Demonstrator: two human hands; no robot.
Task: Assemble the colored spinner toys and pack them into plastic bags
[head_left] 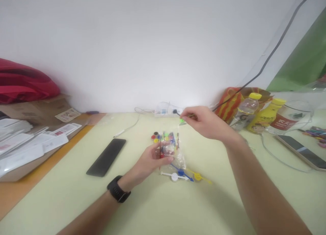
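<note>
The left hand (pixel 150 158) grips a clear bag (pixel 168 148) on the tabletop (pixel 63 194) with bent fingers. Past the bag's far right side, the right hand (pixel 205 122) pinches a green piece (pixel 181 121) in its fingers; three arrows (pixel 181 172) lie on the bag's near side.

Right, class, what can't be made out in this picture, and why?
Head view: small bright-green piece; full shape, partly covered by the right hand.
Head view: clear plastic packaging; exact contents, blurred and partly behind the left hand.
Head view: white printed papers; wording too small and blurred.
Head view: red fabric bundle; far end cut off by the left edge.
</note>
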